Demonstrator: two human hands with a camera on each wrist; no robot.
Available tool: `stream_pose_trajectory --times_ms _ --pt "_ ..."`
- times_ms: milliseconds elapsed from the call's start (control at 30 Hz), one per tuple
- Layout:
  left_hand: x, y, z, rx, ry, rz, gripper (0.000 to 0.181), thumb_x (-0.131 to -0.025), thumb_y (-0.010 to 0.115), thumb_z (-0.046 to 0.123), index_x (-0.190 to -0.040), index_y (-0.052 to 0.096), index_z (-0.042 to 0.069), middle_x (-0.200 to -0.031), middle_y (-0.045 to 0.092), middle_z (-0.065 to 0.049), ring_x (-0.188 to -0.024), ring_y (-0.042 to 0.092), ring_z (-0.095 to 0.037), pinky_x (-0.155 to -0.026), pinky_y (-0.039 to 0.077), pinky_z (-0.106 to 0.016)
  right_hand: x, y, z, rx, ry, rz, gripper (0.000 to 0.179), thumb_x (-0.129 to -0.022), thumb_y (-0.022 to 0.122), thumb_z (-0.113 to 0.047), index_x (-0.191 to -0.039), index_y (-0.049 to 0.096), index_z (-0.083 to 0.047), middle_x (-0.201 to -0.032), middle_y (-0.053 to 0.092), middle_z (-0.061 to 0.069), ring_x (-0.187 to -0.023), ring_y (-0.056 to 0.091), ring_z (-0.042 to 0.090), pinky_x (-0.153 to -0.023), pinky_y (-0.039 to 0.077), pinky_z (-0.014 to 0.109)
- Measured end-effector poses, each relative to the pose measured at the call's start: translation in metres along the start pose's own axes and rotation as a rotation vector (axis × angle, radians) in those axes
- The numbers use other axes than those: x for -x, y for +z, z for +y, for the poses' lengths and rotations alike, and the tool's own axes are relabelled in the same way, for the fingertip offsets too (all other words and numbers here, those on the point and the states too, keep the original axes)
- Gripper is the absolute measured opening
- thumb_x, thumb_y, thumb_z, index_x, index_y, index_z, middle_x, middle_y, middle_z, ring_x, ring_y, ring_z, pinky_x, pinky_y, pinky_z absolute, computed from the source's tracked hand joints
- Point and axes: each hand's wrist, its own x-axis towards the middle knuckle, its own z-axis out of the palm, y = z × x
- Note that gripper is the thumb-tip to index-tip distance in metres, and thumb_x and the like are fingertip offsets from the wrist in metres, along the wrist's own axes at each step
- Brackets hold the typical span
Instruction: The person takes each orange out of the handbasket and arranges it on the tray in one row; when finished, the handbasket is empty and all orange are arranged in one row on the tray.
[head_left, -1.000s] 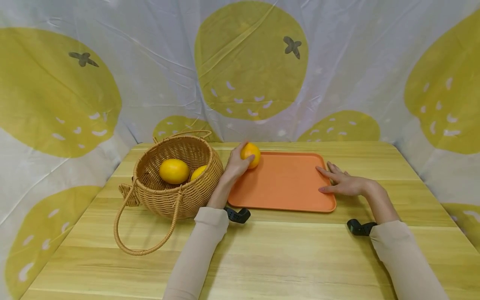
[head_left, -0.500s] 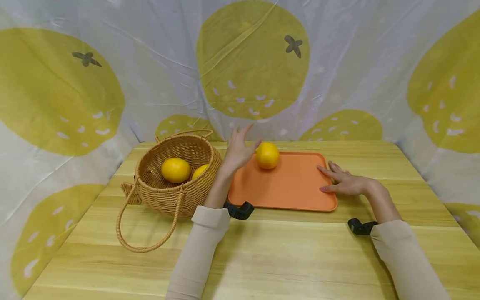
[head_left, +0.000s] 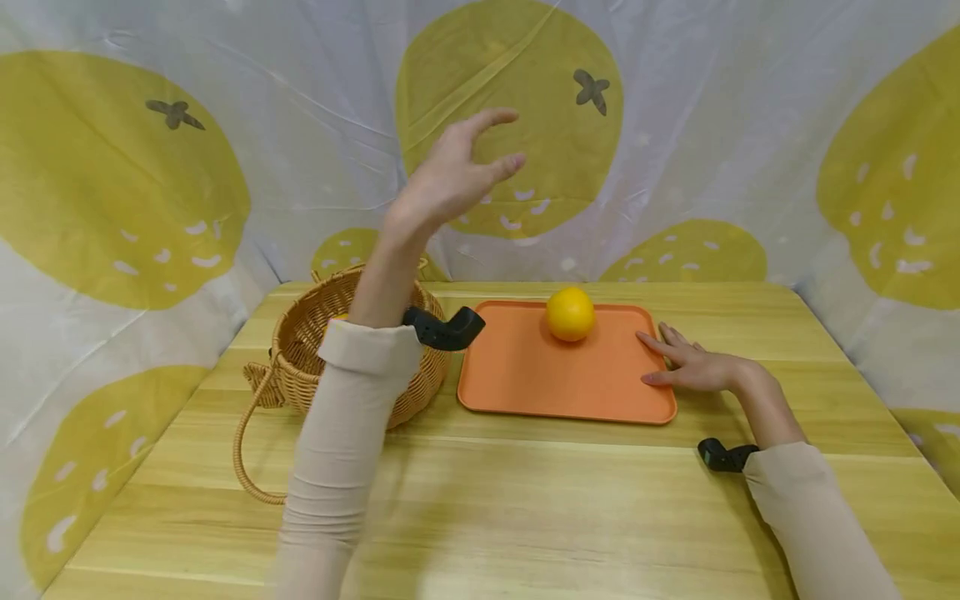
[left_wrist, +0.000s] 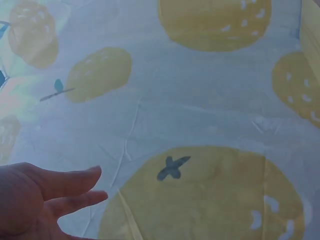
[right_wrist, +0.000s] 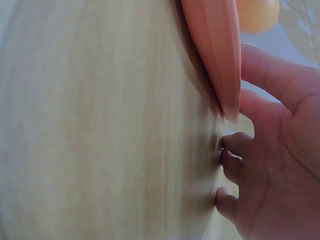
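My left hand (head_left: 453, 171) is raised in the air above the table's back edge, in front of the curtain. Its fingers are apart and hold nothing; the same hand (left_wrist: 45, 200) shows at lower left in the left wrist view. An orange (head_left: 570, 314) sits near the back of the flat orange tray (head_left: 562, 375). At the tray's right edge, the thumb and index finger of my right hand (head_left: 697, 367) touch the rim. In the right wrist view the other fingers (right_wrist: 230, 205) of that hand rest on the table, beside the tray (right_wrist: 215, 50).
A wicker basket (head_left: 420, 387) stands left of the tray, partly covered by my left forearm. A sliver of yellow fruit (head_left: 341, 317) shows inside it. Its handle (head_left: 243, 458) hangs toward the front left. A curtain (head_left: 697, 108) with printed fruit encloses the wooden table (head_left: 562, 500).
My left hand let go of the orange and rose up and back to the left. The orange shifted rightward along the tray. My right hand stayed at the rim.
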Motion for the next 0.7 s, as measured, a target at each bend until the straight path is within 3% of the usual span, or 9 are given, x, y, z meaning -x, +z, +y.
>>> stream_pose_trajectory --times_ms 133,333,567,700 --pt "0.001 -0.034 -0.007 0.023 -0.026 -0.065 0.055 -0.105 0.059 0.035 -0.158 0.042 0.032 -0.17 0.028 -0.002 -0.153 0.034 -0.025 -0.121 0.035 -0.045 -0.001 0.001 0.005 -0.006 -0.001 0.004 0.11 -0.093 0.059 -0.071 -0.167 0.003 -0.011 -0.168 -0.025 0.026 -0.152 -0.024 0.055 -0.113 -0.012 0.079" --pt "0.008 -0.07 -0.048 0.129 -0.097 -0.167 0.055 -0.105 0.058 0.036 -0.158 0.042 0.033 -0.167 0.035 -0.004 -0.149 0.038 -0.024 -0.122 0.03 -0.058 0.004 0.0 0.004 -0.023 0.002 -0.005 0.109 -0.094 0.059 -0.069 -0.167 0.001 -0.013 -0.168 -0.027 0.026 -0.15 -0.026 0.059 -0.109 -0.013 0.082" --pt "0.02 -0.084 -0.11 0.198 -0.169 -0.289 0.051 -0.107 0.056 0.03 -0.157 0.045 0.025 -0.164 0.042 -0.011 -0.147 0.044 -0.032 -0.122 0.032 -0.057 0.007 0.0 0.004 -0.04 -0.017 -0.008 0.097 -0.1 0.059 -0.056 -0.168 0.002 -0.016 -0.167 -0.027 0.026 -0.146 -0.026 0.063 -0.108 -0.013 0.083" --pt "0.028 -0.086 -0.138 0.152 -0.197 -0.379 0.046 -0.108 0.056 0.03 -0.153 0.05 0.02 -0.159 0.049 -0.011 -0.143 0.049 -0.031 -0.12 0.035 -0.057 0.007 -0.002 0.007 -0.04 -0.022 -0.007 0.094 -0.101 0.058 -0.054 -0.168 0.002 -0.017 -0.167 -0.027 0.026 -0.146 -0.026 0.064 -0.108 -0.013 0.083"
